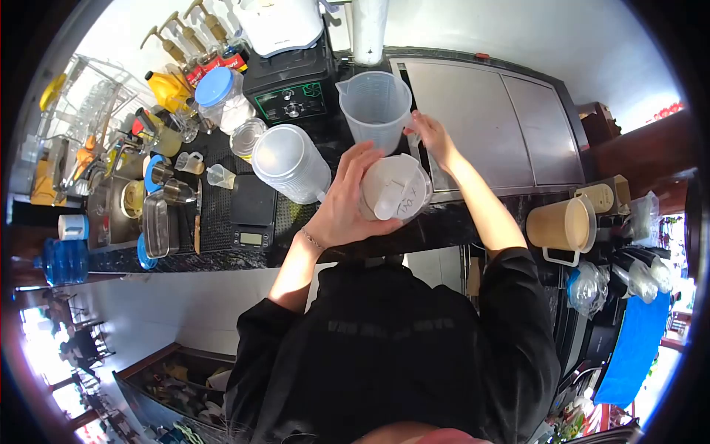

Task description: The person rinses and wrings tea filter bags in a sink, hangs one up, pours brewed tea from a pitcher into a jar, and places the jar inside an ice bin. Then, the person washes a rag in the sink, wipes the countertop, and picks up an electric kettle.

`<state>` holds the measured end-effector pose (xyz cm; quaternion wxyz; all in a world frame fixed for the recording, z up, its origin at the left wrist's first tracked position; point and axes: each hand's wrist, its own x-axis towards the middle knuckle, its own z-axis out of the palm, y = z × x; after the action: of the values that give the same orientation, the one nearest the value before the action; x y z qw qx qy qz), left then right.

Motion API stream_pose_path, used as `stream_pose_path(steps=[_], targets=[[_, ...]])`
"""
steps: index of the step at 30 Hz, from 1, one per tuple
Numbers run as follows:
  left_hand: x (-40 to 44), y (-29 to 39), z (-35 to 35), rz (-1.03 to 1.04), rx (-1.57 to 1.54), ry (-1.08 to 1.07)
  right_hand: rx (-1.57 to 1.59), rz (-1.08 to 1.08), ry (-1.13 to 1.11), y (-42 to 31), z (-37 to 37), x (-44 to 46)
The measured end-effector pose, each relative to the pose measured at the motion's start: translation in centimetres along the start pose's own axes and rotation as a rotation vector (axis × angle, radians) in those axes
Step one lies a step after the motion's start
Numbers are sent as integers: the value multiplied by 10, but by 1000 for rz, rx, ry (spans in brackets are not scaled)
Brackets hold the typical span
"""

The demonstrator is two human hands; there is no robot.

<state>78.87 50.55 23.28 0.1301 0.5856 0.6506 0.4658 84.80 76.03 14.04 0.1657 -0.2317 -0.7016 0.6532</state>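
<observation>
My left hand (345, 201) is wrapped round a round plastic tub (376, 177) with a whitish top and dark handwriting on it. A flat pale tab or flap stands out across that top; I cannot tell what lies inside. Just beyond the tub, a translucent measuring jug (373, 111) stands upright on the counter, its spout to the left. At the jug's right side, the fingers of my right hand (435, 140) are curled on its handle. Left of my left hand stands a tall translucent ribbed container (290, 164) with a pale lid.
A black kitchen scale (253, 210), a knife (197, 222) and small cups lie on the dark mat. Pump bottles (200, 55) and a black machine (290, 89) stand behind. A tan-filled jug (562, 226) stands at right, near steel counter lids (481, 118).
</observation>
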Motion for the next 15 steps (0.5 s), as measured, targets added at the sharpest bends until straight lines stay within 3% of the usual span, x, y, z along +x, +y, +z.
stream_pose_path(steps=[3, 5, 6, 7, 10, 11, 12, 14, 15], targets=[[-9, -16, 5, 70, -77, 15, 21, 43, -5, 10, 17, 5], [-12, -16, 2, 63, -16, -11, -259, -160, 139, 9, 15, 12], [-12, -15, 1, 66, 44, -40, -261, -154, 134, 8, 10, 11], [-11, -14, 1, 71, 103, -64, -168, -292, 89, -40, 12, -4], [-15, -16, 10, 42, 137, -29, -191, -468, -395, -145, 17, -51], [-18, -17, 15, 12, 122, 20, -195, -461, -397, -158, 24, -66], [-21, -19, 20, -15, 108, 69, -520, -611, -561, -168, 32, -80], [-25, -22, 27, -40, 88, 116, -854, -748, -721, -173, 41, -88], [-28, -23, 31, -59, 39, 144, -886, -644, -724, -173, 43, -90]])
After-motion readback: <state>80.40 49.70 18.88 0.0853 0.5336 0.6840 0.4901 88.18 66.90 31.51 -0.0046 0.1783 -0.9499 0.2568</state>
